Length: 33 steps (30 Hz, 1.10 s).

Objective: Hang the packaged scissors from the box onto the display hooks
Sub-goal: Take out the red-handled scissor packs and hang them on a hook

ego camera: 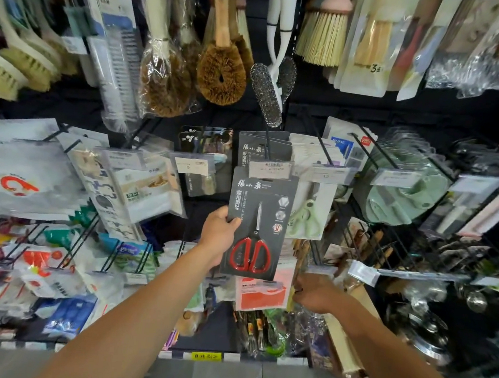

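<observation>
Head view: a person's left hand (219, 232) pinches the packaged scissors (257, 229) by the left edge, card upright, long axis running 12 to 6 o'clock. Its top sits just under the price tag (270, 169); the display hook (267, 147) lies at 12 o'clock. The right hand (320, 291), at 4 o'clock among lower goods, is blurred and its grip cannot be told.

Hook (267, 146) tip behind price label (270, 169)

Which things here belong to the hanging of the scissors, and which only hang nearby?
For the job: red-handled scissors pack, held by the left hand; hook bearing matching dark packs; right hand, lower down.
Only nearby: round brown brush; pale green scissors pack; straw hand brush.
</observation>
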Motion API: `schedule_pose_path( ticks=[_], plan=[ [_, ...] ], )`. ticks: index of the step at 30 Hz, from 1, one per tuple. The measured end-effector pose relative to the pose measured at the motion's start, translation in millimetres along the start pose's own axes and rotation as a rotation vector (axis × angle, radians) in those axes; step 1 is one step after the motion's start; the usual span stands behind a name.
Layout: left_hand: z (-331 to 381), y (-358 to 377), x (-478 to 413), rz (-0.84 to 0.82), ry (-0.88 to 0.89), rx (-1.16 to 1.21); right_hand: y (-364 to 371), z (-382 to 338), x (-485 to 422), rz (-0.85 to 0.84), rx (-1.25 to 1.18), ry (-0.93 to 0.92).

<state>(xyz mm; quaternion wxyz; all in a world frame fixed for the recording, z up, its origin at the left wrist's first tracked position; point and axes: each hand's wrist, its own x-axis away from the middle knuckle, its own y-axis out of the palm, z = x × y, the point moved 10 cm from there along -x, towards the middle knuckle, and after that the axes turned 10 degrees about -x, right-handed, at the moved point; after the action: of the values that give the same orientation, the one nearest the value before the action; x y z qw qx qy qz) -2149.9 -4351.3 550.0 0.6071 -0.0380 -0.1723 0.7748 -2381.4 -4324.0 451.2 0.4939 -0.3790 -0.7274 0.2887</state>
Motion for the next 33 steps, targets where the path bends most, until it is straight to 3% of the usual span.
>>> schedule_pose_path(
  ticks=[21, 33],
  plan=[
    [13, 1, -23, 0.142, -0.028, -0.057, 6, 18, -6, -0.009, -0.146, 0.008],
    [13, 12, -15, 0.160, -0.035, 0.004, 4, 21, -20, -0.025, -0.055, 0.009]
  ],
)
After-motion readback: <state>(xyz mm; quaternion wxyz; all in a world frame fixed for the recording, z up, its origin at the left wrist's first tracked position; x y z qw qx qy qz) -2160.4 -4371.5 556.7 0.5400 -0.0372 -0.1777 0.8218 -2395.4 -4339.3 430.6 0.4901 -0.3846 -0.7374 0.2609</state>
